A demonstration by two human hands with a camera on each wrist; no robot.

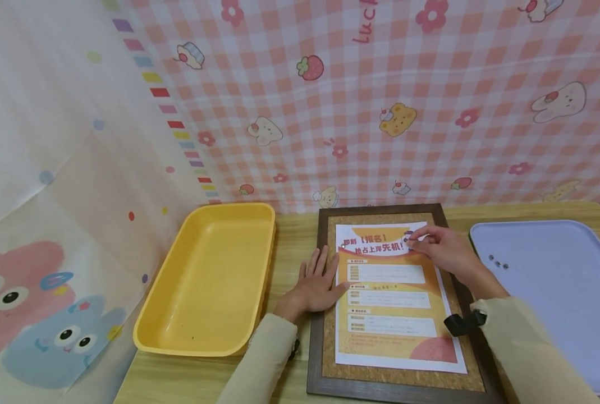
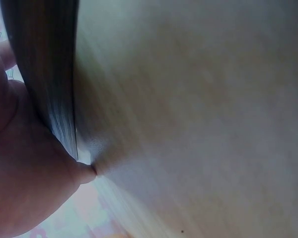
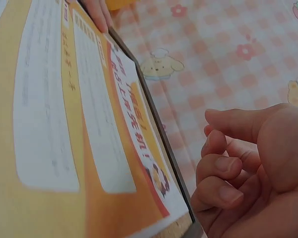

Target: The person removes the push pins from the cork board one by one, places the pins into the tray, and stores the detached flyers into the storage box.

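A printed poster (image 1: 390, 320) in orange, yellow and white lies on a dark-framed corkboard (image 1: 380, 386). My left hand (image 1: 317, 289) rests with fingers extended over the board's left frame, touching the poster's left edge. At the poster's upper right corner, my right hand (image 1: 443, 252) pinches what looks like a small pushpin (image 1: 406, 240) between thumb and index finger. Its other fingers are curled in the right wrist view, where the pushpin is hard to make out. Another small pin (image 1: 343, 246) shows at the poster's upper left.
On the right stands a pale blue tray (image 1: 547, 241) with several small pins (image 1: 498, 264) in it. A yellow tray (image 1: 214, 269) is to the left of the board. Behind the wooden table (image 1: 289, 247) hangs a pink checked cloth (image 1: 289, 112).
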